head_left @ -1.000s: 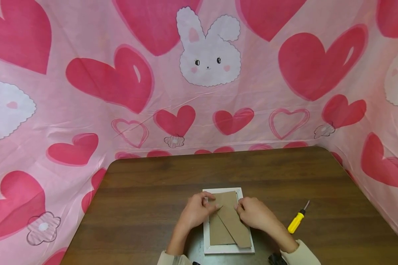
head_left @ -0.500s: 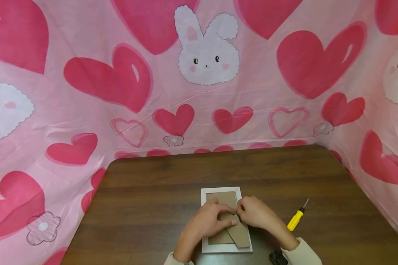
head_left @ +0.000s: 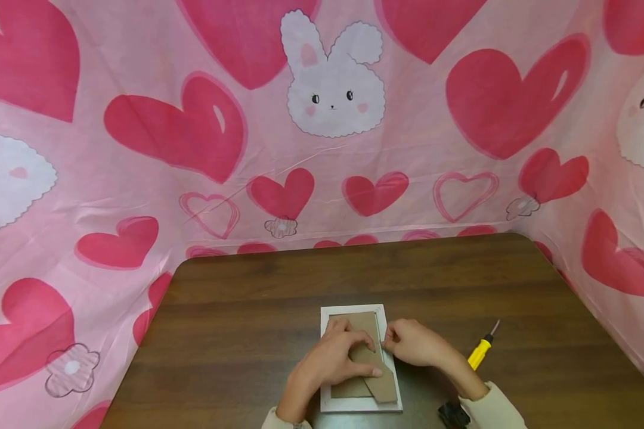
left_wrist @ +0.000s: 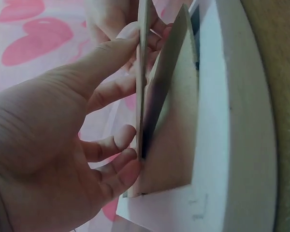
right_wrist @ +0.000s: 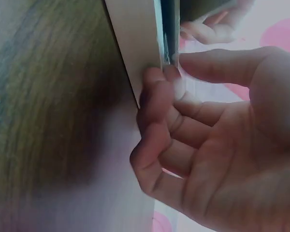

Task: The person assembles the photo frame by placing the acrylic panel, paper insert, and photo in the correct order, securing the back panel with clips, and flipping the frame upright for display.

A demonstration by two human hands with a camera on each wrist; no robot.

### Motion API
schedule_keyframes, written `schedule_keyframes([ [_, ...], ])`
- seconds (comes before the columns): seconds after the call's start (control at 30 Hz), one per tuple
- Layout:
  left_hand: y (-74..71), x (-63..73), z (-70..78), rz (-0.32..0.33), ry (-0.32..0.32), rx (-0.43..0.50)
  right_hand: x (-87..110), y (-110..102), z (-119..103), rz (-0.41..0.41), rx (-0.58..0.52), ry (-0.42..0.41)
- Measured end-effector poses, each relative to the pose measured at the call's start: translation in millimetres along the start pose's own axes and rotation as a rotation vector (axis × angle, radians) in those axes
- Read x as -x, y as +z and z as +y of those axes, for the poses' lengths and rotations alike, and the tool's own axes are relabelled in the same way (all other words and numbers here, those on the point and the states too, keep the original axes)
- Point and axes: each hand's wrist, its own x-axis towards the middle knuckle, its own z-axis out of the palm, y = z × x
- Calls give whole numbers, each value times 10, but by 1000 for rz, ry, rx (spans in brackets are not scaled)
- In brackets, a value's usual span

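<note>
A white picture frame (head_left: 327, 405) lies back side up on the table. Its brown backing board (head_left: 351, 322) sits within the rim, with a slanted stand flap (head_left: 382, 387) on it. My left hand (head_left: 335, 357) reaches across the backing, its thumb and fingertips pressing on the brown board. In the left wrist view, a thin board edge (left_wrist: 141, 96) rises apart from the brown surface beneath. My right hand (head_left: 413, 342) grips the frame's right edge. The right wrist view shows curled fingers at the rim (right_wrist: 135, 38) and the thumb by the board's edge.
A screwdriver (head_left: 480, 351) with a yellow handle lies on the wooden table (head_left: 236, 333), right of the right forearm. Pink cloth (head_left: 333, 155) with hearts and rabbits hangs behind and along the sides.
My left hand has moved right and down from the frame's left side, across the backing onto the stand flap. The frame has shifted slightly left. My right hand stays near its right edge.
</note>
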Motion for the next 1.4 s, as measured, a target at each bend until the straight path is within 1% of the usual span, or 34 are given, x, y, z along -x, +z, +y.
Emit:
schedule_keyframes([
  [0.1,-8,-4,-16,-4,-8,2,-4,2,1,-4,17,-10],
  [0.27,-18,-12,-33,-16,-14,21,-12,38,1,12,36,18],
  [0.47,-9,-18,-30,-18,7,42,-28,87,9,51,32,36],
  [0.63,-1,-6,-26,-8,32,21,-39,83,-6,46,0,61],
  [0.8,-15,11,-7,-10,48,-10,-51,59,-13,25,3,69],
  [1.0,-27,21,26,-36,42,-62,-77,-3,-38,16,6,75],
  [1.13,-18,22,39,-26,45,-78,-89,1,-39,8,16,90],
  [1.27,-10,29,53,-16,44,-83,-89,13,-34,11,8,79],
  [1.4,12,40,50,-22,28,-93,-81,16,-32,3,0,63],
])
